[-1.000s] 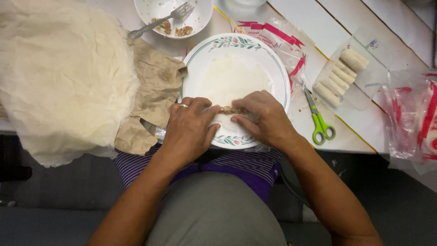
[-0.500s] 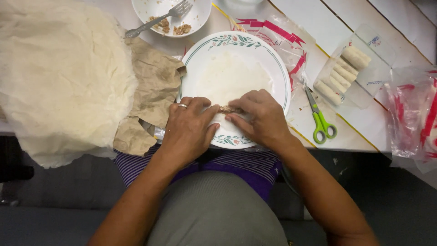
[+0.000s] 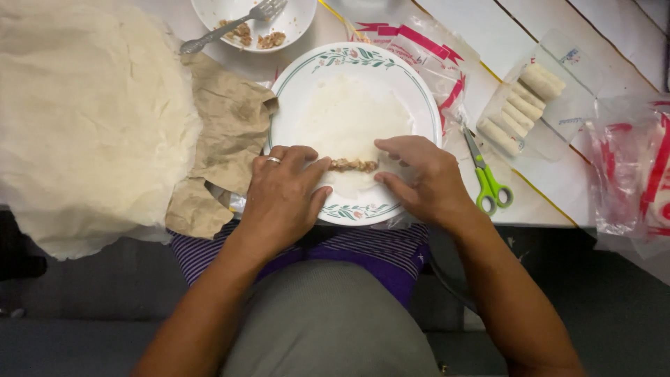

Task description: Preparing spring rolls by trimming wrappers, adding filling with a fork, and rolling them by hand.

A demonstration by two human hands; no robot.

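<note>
Wrapper (image 3: 349,119) on plate (image 3: 419,91), filling (image 3: 353,165) now more exposed, left hand (image 3: 283,195) and right hand (image 3: 426,178) both pinching wrapper edge

Glossy ceramic plate (image 3: 419,91); crumpled matt brown paper (image 3: 230,126); metal fork (image 3: 230,28).

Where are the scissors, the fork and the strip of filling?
Scissors (image 3: 493,188), head view, on the green handles.
Fork (image 3: 230,29), head view, mid-handle over the bowl rim.
Strip of filling (image 3: 352,165), head view, its exposed middle.

Home kitchen table: plate (image 3: 307,84), wrappers (image 3: 91,119)
</note>
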